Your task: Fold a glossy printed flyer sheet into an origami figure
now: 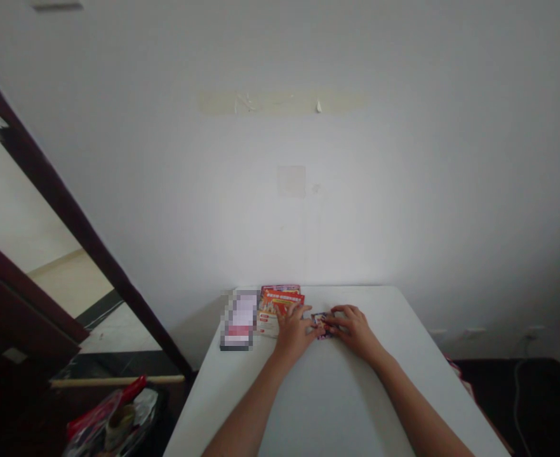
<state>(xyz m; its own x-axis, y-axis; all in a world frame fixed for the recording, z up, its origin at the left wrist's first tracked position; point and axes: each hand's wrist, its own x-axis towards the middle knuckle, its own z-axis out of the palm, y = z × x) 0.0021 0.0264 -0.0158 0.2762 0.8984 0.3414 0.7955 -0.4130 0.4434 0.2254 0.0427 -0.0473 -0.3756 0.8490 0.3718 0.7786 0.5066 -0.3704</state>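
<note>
The fingertips of the left hand (293,330) and the right hand (355,329) are meeting around a small printed card (319,322), which is lying on the tabletop between them, its purple, red and pale colours showing. The left fingers are spreading moderately, with the thumb reaching the card's left side and other fingertips lying over or beside its far left corner. The right fingers are curving down onto its right side, the index arching above. Whether either hand is pinching the card or merely pressing it, one cannot tell.

Just beyond the left fingers, a red leaflet (280,297) with white lettering is overlapping a purple-edged printed piece (280,288) behind it; a white sheet with red marks (266,324) is showing on the near side, partly hidden by the hand. Left of these, a pixelated oblong slab (240,317) is resting near the table's left edge. Both forearms are stretching across the white table (327,400), which is standing against a pale wall (404,158) bearing a yellowish strip (280,101). Farther left, a dark red frame (61,178) is slanting down towards a clear plastic bag (111,422) of mixed items.
</note>
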